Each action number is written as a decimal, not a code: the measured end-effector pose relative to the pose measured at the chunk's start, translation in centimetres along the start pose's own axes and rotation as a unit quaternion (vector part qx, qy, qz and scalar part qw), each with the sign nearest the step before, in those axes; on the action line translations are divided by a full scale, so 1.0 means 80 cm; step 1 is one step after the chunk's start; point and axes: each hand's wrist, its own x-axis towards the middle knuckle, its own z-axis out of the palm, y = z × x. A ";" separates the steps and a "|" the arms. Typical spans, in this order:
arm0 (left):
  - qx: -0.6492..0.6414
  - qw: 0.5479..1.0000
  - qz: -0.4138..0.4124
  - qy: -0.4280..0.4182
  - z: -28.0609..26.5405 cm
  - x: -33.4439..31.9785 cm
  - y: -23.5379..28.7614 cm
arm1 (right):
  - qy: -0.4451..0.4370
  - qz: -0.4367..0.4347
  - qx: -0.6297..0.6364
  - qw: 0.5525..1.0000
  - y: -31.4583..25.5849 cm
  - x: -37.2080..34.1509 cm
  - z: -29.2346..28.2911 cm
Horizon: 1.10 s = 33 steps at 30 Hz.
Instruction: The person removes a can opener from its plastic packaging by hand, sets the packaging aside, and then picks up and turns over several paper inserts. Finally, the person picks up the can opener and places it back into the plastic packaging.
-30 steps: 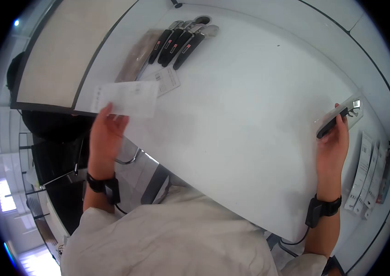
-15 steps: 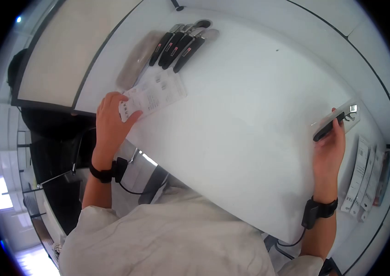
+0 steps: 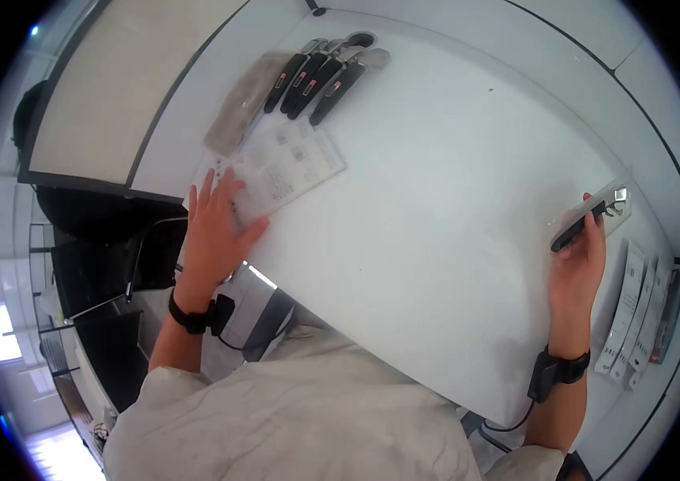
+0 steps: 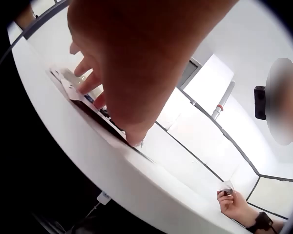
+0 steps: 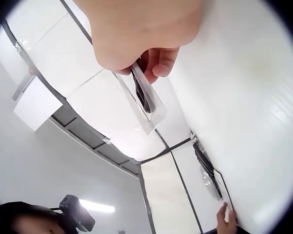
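My left hand [image 3: 216, 232] has its fingers spread over the near end of a white printed card pack [image 3: 296, 164], which lies at the left edge of the white table. In the left wrist view, the fingertips come down right at the pack [image 4: 68, 87]. At the right side, my right hand [image 3: 574, 276] grips a black-handled tool [image 3: 569, 232] with a shiny metal end, inside a clear plastic pack [image 3: 617, 210]. The right wrist view shows the clear pack [image 5: 157, 114] jutting past the curled fingers; the tool's exact kind cannot be told.
Several black-handled tools [image 3: 308, 92] with metal heads lie side by side at the back left. Next to them lies a brownish plastic-wrapped thing [image 3: 244, 108]. White printed packs [image 3: 625, 301] lean along the right wall. Low white panels edge the table [image 3: 420, 208].
My left hand has laid the white card pack on the table beside the black-handled tools and let go, its fingers now spread. The right hand keeps its hold and has barely moved.
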 end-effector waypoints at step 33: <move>0.017 0.997 0.035 -0.071 -0.030 0.003 -0.014 | -0.005 0.006 0.004 1.000 -0.001 0.000 0.001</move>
